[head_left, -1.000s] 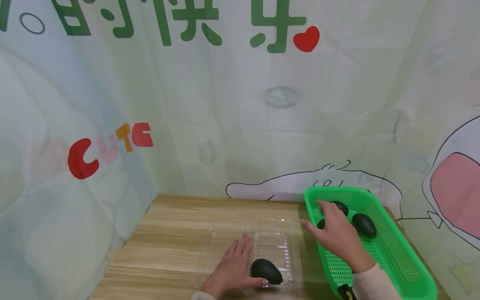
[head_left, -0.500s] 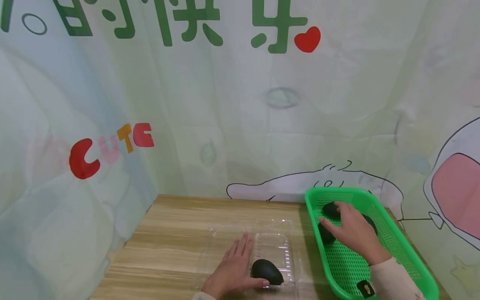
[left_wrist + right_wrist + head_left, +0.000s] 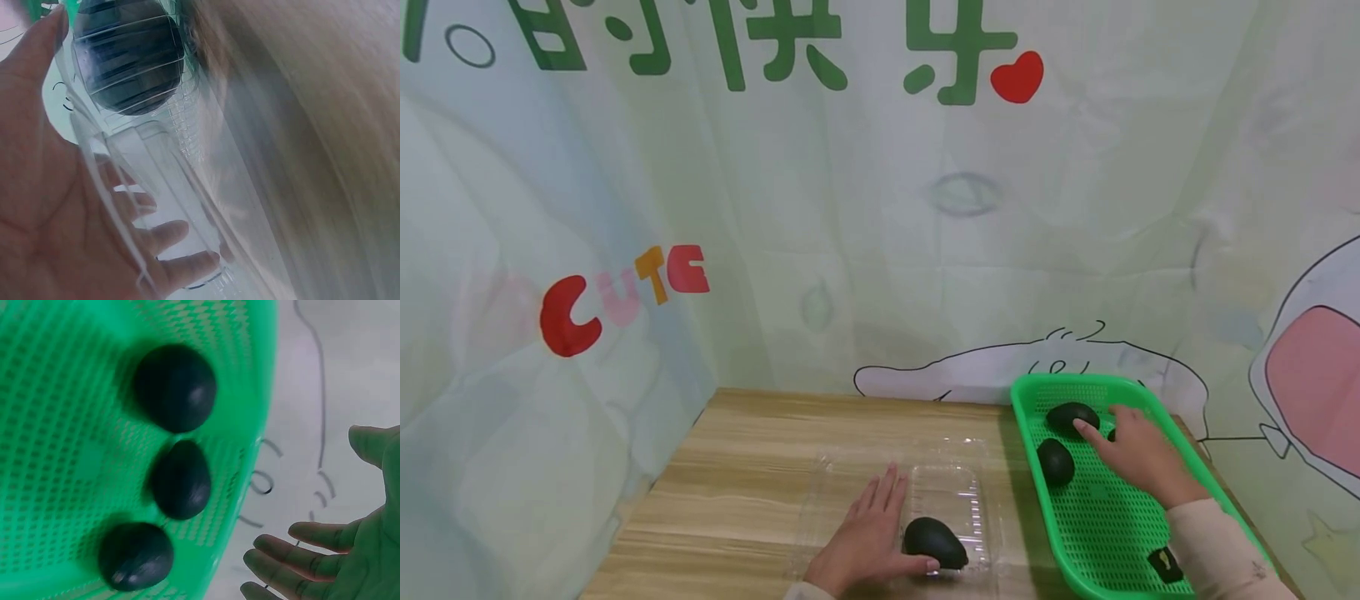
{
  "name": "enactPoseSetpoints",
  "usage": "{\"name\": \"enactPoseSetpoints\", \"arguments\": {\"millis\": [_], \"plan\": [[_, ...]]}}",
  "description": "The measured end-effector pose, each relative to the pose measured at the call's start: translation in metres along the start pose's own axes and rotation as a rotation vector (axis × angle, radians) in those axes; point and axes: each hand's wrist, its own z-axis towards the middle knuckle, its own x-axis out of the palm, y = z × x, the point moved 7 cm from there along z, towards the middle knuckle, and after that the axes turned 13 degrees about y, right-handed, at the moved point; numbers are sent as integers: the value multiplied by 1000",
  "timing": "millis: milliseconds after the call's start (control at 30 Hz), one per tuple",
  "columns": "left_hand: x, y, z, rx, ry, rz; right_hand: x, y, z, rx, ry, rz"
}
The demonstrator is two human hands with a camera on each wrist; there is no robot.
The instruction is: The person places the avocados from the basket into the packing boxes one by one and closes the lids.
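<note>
My left hand (image 3: pixel 868 529) lies flat with straight fingers on a clear plastic clamshell box (image 3: pixel 943 483), its thumb beside a dark avocado (image 3: pixel 934 542) in the box. In the left wrist view the avocado (image 3: pixel 128 56) shows through the ribbed plastic. Over the green basket (image 3: pixel 1105 517), my right hand (image 3: pixel 1142 454) has thumb and index finger spread, partly covering one avocado (image 3: pixel 1112 434). Two more avocados, one at the back (image 3: pixel 1073 418) and one by the left wall (image 3: pixel 1056 463), lie in the basket. The right wrist view shows the right hand (image 3: pixel 325 556) with fingers extended.
The wooden table (image 3: pixel 737 467) reaches back to a printed cloth backdrop (image 3: pixel 820 233). Along the table's right edge stands the basket. A small black piece with a yellow mark (image 3: pixel 1165 565) shows beside the right sleeve (image 3: pixel 1217 542).
My right hand has moved rightward across the basket, past the back and left avocados, to the one on the right. My left hand and the box have stayed put.
</note>
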Motion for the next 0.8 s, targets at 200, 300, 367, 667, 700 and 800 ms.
{"name": "enactPoseSetpoints", "arguments": {"millis": [200, 300, 367, 667, 700, 800], "plan": [[-1, 0, 0, 2, -4, 6, 1, -21, 5, 28, 10, -74], [-1, 1, 0, 1, -5, 3, 1, -29, 6, 32, 9, -114], [-1, 1, 0, 0, -4, 0, 1, -32, 7, 38, 12, -140], [-1, 1, 0, 4, -4, 1, 7, -48, 11, 95, 55, -219], [-1, 1, 0, 5, -4, 1, 8, -50, 12, 97, 58, -225], [-1, 1, 0, 5, -4, 1, 11, -54, 13, 103, 69, -231]]}}
